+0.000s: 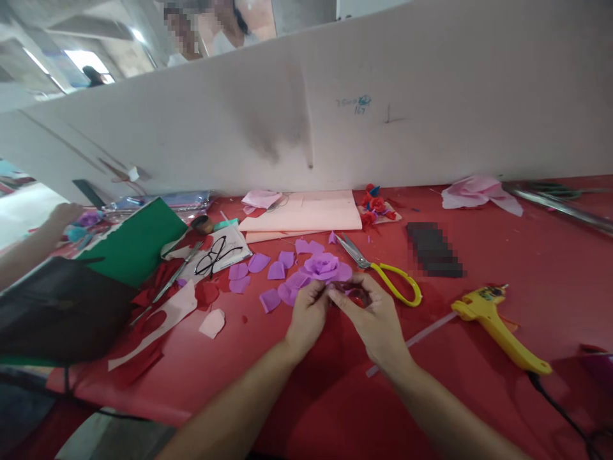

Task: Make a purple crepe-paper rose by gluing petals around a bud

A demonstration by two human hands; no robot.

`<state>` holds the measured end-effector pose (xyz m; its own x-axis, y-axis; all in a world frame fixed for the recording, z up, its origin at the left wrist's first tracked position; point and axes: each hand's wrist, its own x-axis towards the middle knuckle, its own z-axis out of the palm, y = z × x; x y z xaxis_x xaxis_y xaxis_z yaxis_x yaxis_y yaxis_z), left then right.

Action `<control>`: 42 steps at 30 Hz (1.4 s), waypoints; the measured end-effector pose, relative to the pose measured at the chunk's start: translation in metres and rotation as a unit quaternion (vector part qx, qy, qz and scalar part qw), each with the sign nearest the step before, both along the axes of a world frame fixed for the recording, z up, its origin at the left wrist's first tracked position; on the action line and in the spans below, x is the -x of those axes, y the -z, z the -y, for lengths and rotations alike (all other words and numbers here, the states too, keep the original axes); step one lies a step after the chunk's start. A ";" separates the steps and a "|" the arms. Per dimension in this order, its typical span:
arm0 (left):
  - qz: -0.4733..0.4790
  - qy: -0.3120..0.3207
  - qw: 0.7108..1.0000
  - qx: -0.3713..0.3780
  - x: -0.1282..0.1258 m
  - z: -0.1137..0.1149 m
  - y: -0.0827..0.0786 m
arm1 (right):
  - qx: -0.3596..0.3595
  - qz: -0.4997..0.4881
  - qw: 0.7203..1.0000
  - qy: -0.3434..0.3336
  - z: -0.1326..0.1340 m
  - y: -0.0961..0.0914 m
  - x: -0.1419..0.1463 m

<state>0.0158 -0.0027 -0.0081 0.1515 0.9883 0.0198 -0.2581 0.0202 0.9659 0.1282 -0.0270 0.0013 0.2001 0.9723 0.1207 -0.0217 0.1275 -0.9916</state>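
A purple paper flower (322, 266) with layered petals is held above the red table. My left hand (308, 317) pinches it from below on the left, thumb and fingers closed. My right hand (375, 317) closes on its lower right side, fingertips meeting those of the left. The flower's underside is hidden by my fingers. Loose purple petals (276, 270) lie just left of the flower. Yellow-handled scissors (397, 281), their blades apart, rest close to my right hand. Farther right lies a yellow glue gun (502, 326) with a clear glue stick (431, 330) sticking out of its back.
Behind stands a white partition (431, 96). Pink paper sheets (306, 214), small red flowers (377, 207) and a dark blurred-out rectangle (435, 250) lie on the table (230, 377). Glasses (218, 257), tweezers-like metal tool (177, 273) and a black bag (62, 310) are left. Another person's arm (38, 243) reaches in.
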 end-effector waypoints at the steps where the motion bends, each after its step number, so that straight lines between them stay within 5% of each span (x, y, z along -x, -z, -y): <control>1: 0.024 -0.001 1.000 0.008 0.000 -0.001 0.002 | -0.001 0.000 1.000 -0.001 0.000 0.000 0.000; 6: 0.107 0.002 0.994 0.025 0.001 -0.006 0.001 | -0.007 -0.037 0.999 0.000 0.001 0.000 0.000; 12: 0.236 0.145 0.954 0.116 0.007 -0.004 -0.014 | 0.005 -0.106 0.994 -0.007 0.001 -0.002 -0.002; 20: 0.311 0.260 0.898 0.175 0.011 -0.003 -0.016 | 0.022 -0.146 0.989 -0.025 0.002 -0.008 -0.003; 30: 0.166 0.200 0.957 0.126 0.009 -0.002 -0.008 | 0.003 -0.170 0.984 -0.049 0.003 -0.012 0.000; 34: 0.064 0.141 0.987 0.044 0.010 -0.006 -0.002 | -0.013 -0.102 0.995 -0.017 0.001 -0.018 -0.015; 37: 0.003 0.143 0.989 -0.028 0.015 -0.011 -0.002 | -0.039 0.071 0.990 0.114 0.008 -0.030 -0.055; 40: 0.020 0.140 0.988 -0.066 0.019 -0.015 -0.004 | -0.031 0.346 0.906 0.240 0.021 -0.034 -0.115; 42: 0.050 0.132 0.988 -0.069 0.020 -0.016 -0.003 | 0.041 0.494 0.837 0.231 0.031 -0.028 -0.154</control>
<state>-0.0041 0.0133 -0.0055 0.3937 0.9015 0.1798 -0.3557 -0.0310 0.9341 0.2818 -0.0577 0.0293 0.3989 0.8317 0.3863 0.8473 -0.1732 -0.5021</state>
